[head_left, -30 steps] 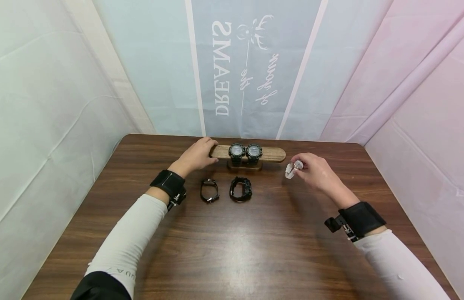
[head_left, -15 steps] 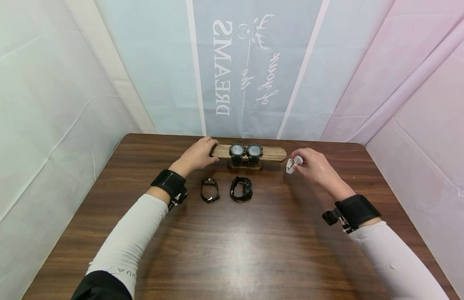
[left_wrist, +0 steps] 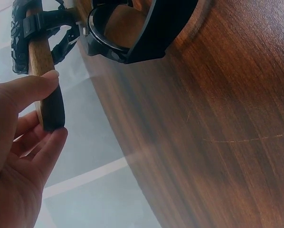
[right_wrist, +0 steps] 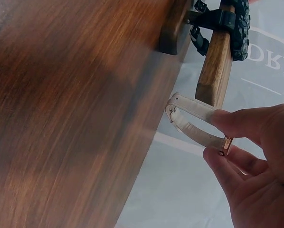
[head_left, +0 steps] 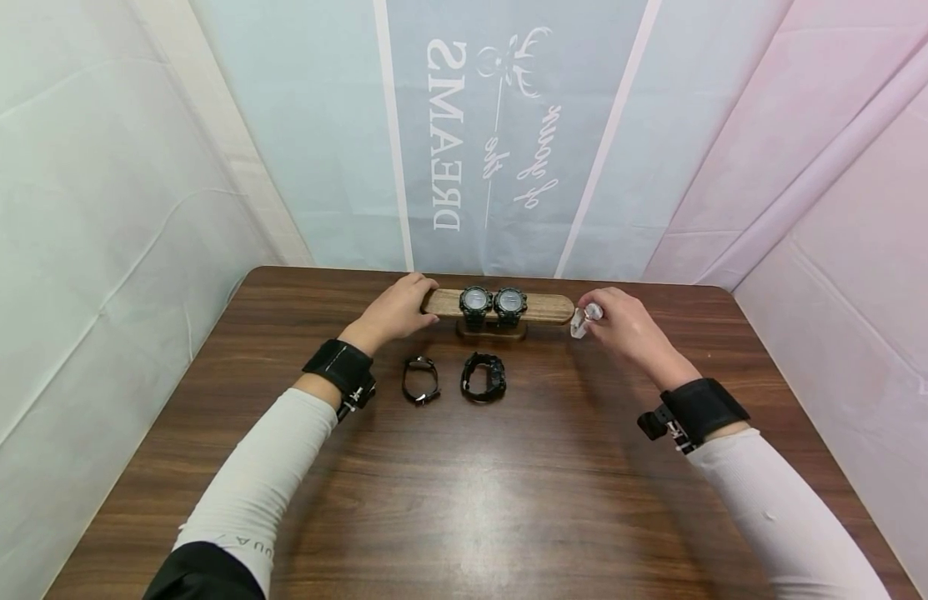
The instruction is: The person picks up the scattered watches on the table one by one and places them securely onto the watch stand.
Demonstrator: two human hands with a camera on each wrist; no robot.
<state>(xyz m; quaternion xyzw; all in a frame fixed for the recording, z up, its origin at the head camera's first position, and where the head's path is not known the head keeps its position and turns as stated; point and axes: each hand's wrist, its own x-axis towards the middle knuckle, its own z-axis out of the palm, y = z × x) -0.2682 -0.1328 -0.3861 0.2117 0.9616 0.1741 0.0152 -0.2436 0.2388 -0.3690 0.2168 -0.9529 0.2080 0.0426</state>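
A wooden watch stand (head_left: 542, 307) carries two black watches (head_left: 475, 302) side by side near the middle of its bar. My left hand (head_left: 394, 310) grips the bar's left end, thumb on one side and fingers on the other, as the left wrist view shows. Between right thumb and fingers I pinch a white-strapped watch (right_wrist: 192, 121) with a rose-gold case, its strap forming a closed loop. This right hand (head_left: 619, 322) is at the bar's right end; in the right wrist view the loop lies right at the bar's tip (right_wrist: 211, 90).
On the brown wooden table (head_left: 433, 500), in front of the stand, lie a thin black watch (head_left: 420, 381) and a chunkier black watch (head_left: 484, 378). A pale blue cloth (head_left: 509, 242) with lettering hangs behind the table's back edge, and white cloths hang on both sides.
My right hand has moved slightly left and back with the white watch, bringing it up to the bar's right end. The left hand keeps its grip on the stand.
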